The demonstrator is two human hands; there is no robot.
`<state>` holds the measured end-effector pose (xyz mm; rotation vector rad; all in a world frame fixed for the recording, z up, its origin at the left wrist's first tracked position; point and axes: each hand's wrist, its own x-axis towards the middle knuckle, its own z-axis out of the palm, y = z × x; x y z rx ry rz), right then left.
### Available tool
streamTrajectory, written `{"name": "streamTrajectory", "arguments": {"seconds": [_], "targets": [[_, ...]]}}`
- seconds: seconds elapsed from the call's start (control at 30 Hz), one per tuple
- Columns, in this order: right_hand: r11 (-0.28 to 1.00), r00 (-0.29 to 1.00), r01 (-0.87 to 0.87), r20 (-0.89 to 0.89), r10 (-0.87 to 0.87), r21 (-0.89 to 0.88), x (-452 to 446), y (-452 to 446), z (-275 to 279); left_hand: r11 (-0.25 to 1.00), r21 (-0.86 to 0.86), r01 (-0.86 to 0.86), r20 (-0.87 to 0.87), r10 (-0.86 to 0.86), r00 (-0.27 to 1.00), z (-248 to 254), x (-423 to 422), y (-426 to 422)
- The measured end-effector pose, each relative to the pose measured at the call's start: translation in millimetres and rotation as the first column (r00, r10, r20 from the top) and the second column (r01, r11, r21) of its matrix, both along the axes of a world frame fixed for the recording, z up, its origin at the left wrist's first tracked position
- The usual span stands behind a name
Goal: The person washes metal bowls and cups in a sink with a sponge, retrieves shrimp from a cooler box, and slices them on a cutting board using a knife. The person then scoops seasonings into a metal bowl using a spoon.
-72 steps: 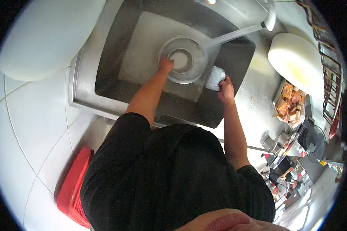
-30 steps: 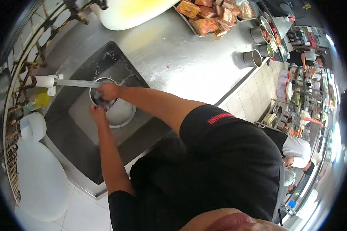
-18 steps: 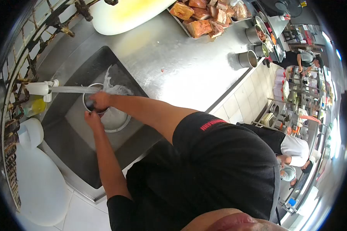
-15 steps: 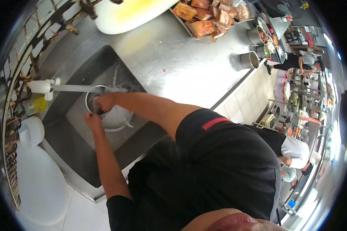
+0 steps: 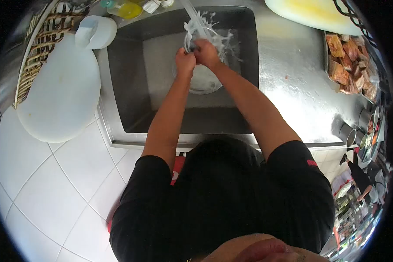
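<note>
Under the running water (image 5: pixel 194 14), a round metal pot (image 5: pixel 205 83) sits tilted in the dark-walled sink (image 5: pixel 135 113). My left hand (image 5: pixel 186 63) is closed at the near-left side of its rim, with a small dark part showing by the fingers. Right beside it, my right hand (image 5: pixel 206 53) is closed at the mouth of the pot. Something grey shows at its fingers, too blurred to name. Water splashes up around both hands, hiding part of the rim.
White cutting boards (image 5: pixel 59 96) lean left of the sink. On the right, the steel counter (image 5: pixel 288 100) bears a tray of meat chunks (image 5: pixel 339 74) and metal pots (image 5: pixel 347 134). A yellow liquid bottle (image 5: pixel 127 10) stands behind the sink. Another person (image 5: pixel 363 179) is far right.
The view has turned, so the sink now lies straight ahead. Water now strikes around my right hand and splashes higher. Both hands stay together at the pot.
</note>
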<state>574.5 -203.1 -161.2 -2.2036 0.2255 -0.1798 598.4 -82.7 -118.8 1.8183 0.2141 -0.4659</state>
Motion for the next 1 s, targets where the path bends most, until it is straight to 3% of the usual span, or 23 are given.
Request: {"name": "streamTrajectory", "arguments": {"seconds": [0.03, 0.07, 0.1, 0.17, 0.2, 0.3, 0.33, 0.43, 0.47, 0.57, 0.6, 0.7, 0.73, 0.8, 0.83, 0.9, 0.93, 1.0], "targets": [[0.988, 0.989, -0.144, 0.043, 0.142, 0.061, -4.1, 3.3, -1.3, 0.998, 0.052, 0.038, 0.021, -0.039, 0.999, 1.4, 0.2, 6.6], [0.973, 0.974, -0.222, -0.041, 0.225, 0.061, -11.0, -1.5, 4.1, 0.992, 0.107, 0.071, 0.038, -0.075, 0.996, 2.8, 0.3, 16.0], [0.976, 0.971, -0.204, -0.139, 0.192, -0.076, -7.7, -7.2, 9.6, 0.982, 0.158, 0.1, 0.062, -0.111, 0.992, 6.2, 2.8, 20.0], [0.922, 0.944, -0.178, -0.324, 0.061, -0.345, -9.1, -15.8, 16.3, 0.998, 0.046, 0.036, -0.015, -0.035, 0.999, 11.9, -11.8, 12.1], [0.951, 0.964, -0.139, -0.256, 0.066, -0.278, -11.4, -11.6, 6.1, 1.0, -0.011, 0.004, -0.061, -0.005, 0.998, 12.5, -18.9, 8.0], [0.997, 0.998, -0.049, -0.029, 0.048, -0.057, -2.3, 13.1, -21.1, 1.0, 0.022, 0.006, 0.056, -0.008, 0.998, -37.0, -4.7, 14.0], [0.993, 0.992, -0.108, 0.067, 0.104, 0.054, -15.5, 19.8, -19.8, 1.0, -0.005, 0.002, -0.014, -0.002, 1.0, -40.0, -2.7, 22.5], [0.843, 0.939, -0.342, -0.119, 0.322, -0.415, -40.7, -7.4, 5.2, 0.998, -0.057, -0.01, -0.155, 0.001, 0.988, -3.8, -5.3, 31.8], [0.835, 0.945, -0.323, -0.205, 0.255, -0.446, -36.6, -12.6, 2.4, 0.998, -0.056, 0.008, -0.173, -0.018, 0.985, -1.9, -13.5, 30.2], [0.966, 0.997, -0.018, -0.078, -0.003, -0.259, -22.8, 10.5, 7.0, 0.995, -0.096, -0.002, -0.171, -0.014, 0.985, -11.4, -16.5, 15.7], [0.983, 0.991, 0.11, 0.09, -0.098, -0.149, -20.3, 20.2, 7.5, 0.994, -0.108, -0.025, -0.167, 0.006, 0.986, -16.5, -18.2, 14.7], [0.992, 0.999, -0.042, -0.016, 0.04, -0.116, -16.9, 24.1, 7.6, 0.983, 0.115, 0.143, 0.015, -0.146, 0.989, -28.8, -2.2, 26.8], [0.97, 0.973, -0.23, 0.013, 0.231, -0.073, -23.1, 18.0, 8.5, 0.98, 0.142, 0.141, 0.016, -0.145, 0.989, -34.0, 0.0, 36.4], [0.922, 0.954, -0.289, 0.008, 0.301, -0.256, -25.5, 10.8, 4.1, 0.972, 0.186, 0.147, 0.016, -0.152, 0.988, -33.7, -1.4, 44.1], [0.886, 0.944, -0.311, -0.004, 0.33, -0.344, -27.4, 8.0, 2.1, 0.99, 0.105, 0.098, -0.026, -0.096, 0.995, -36.0, -7.9, 40.7], [0.936, 0.996, 0.006, 0.081, 0.024, -0.351, -17.9, 8.4, 9.0, 0.998, -0.053, -0.028, -0.118, 0.021, 0.993, 13.7, -22.7, 18.6], [0.925, 0.984, 0.164, 0.127, -0.127, -0.343, -10.3, 11.6, 12.3, 0.999, 0.028, 0.019, -0.042, -0.018, 0.999, 10.4, -16.0, 19.7], [0.994, 0.992, -0.034, 0.119, 0.046, -0.106, -8.8, 34.5, -3.9, 0.975, 0.197, 0.1, 0.095, -0.12, 0.988, -2.9, -1.1, 26.9]]}}
